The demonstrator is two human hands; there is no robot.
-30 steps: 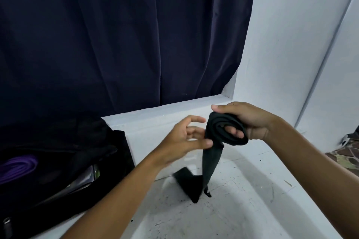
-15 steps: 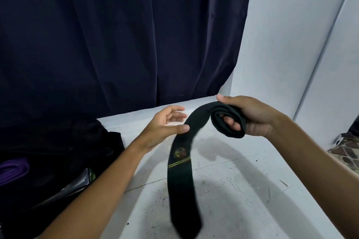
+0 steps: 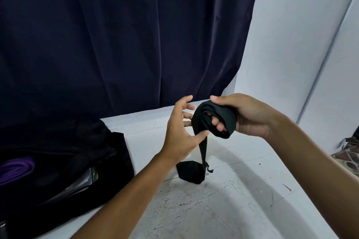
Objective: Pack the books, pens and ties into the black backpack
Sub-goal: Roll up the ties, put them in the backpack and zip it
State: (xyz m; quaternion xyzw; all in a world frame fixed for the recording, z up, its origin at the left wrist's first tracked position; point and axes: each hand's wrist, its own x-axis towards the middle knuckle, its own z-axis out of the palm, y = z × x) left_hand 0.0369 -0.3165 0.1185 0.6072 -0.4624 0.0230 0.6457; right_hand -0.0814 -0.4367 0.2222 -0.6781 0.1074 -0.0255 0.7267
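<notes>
A dark green tie is wound in a coil around the fingers of my right hand, which grips it above the white table. The loose tail hangs down and its wide end touches the table. My left hand is beside the coil, thumb and fingers pinching the hanging strip just under it. The black backpack lies open at the left, with a purple tie and a shiny book cover showing inside.
A dark blue curtain hangs behind the table. White walls close off the right side. A patterned cloth shows at the far right edge.
The tie's tail swung out straight toward me half a second ago and now hangs down short again. More of the tie is wound on my right hand. My left hand moved back to the strip.
</notes>
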